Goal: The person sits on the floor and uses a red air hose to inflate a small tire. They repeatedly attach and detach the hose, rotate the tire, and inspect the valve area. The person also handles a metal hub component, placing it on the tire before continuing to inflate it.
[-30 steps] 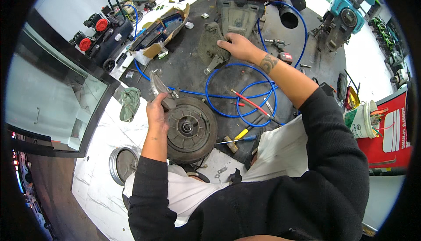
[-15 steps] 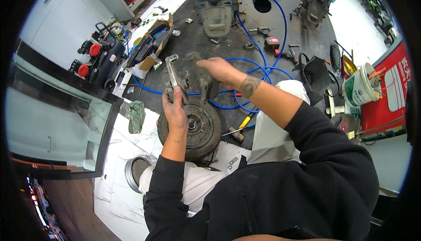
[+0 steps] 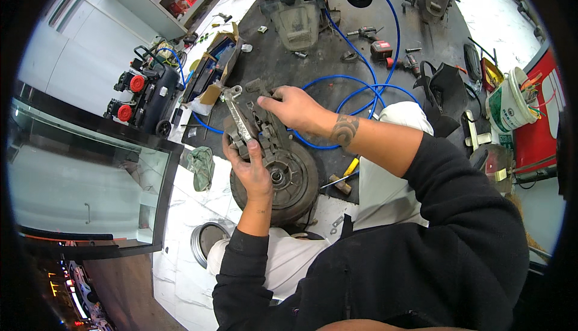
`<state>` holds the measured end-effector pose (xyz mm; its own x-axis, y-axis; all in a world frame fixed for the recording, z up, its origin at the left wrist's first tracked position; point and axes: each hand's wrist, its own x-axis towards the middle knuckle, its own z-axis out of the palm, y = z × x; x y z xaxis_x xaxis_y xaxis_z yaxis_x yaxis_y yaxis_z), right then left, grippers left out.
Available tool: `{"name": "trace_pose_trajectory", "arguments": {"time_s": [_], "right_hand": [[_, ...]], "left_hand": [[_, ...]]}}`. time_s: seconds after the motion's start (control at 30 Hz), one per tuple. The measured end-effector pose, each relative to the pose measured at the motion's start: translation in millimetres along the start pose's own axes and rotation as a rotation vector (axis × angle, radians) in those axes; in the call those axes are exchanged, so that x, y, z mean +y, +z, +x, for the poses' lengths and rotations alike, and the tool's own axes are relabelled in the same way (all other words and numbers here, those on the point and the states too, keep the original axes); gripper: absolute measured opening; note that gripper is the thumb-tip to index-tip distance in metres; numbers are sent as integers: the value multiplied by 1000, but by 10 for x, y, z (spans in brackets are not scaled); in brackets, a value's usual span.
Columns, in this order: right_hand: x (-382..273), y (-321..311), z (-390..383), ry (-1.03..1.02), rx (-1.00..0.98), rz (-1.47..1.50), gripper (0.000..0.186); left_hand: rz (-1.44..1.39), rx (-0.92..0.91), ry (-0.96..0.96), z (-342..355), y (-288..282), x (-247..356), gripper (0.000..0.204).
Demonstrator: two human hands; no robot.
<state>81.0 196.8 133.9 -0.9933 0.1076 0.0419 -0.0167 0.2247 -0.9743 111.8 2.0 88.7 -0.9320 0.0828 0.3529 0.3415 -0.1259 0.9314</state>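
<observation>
My left grip is closed round the lower end of the long, silver-grey metal arm, thumb along its face, while my right grip is pinched nearly closed on the upper edge of the grimy, dark-grey metal bracket — the two pieces close together above the round, black-tyred wheel. Both should handle stiff and hard to break, the silver arm probably the lighter — though dirt on the bracket could make it slip. I judge the arm's lower end and the bracket's upper rim sound holds.
</observation>
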Motion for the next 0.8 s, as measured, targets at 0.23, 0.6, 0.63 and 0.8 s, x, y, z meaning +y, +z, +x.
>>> {"name": "trace_pose_trajectory", "arguments": {"time_s": [0.23, 0.6, 0.63, 0.8], "right_hand": [[-152, -257, 24, 377, -177, 209, 55], [-361, -491, -98, 409, -262, 207, 49], [-371, -484, -98, 371, -262, 232, 48], [-344, -496, -105, 366, -221, 191, 50]], "left_hand": [[281, -60, 152, 29, -118, -123, 75], [350, -65, 158, 1, -90, -143, 78], [347, -53, 145, -5, -78, -130, 79], [62, 31, -134, -26, -9, -47, 83]]}}
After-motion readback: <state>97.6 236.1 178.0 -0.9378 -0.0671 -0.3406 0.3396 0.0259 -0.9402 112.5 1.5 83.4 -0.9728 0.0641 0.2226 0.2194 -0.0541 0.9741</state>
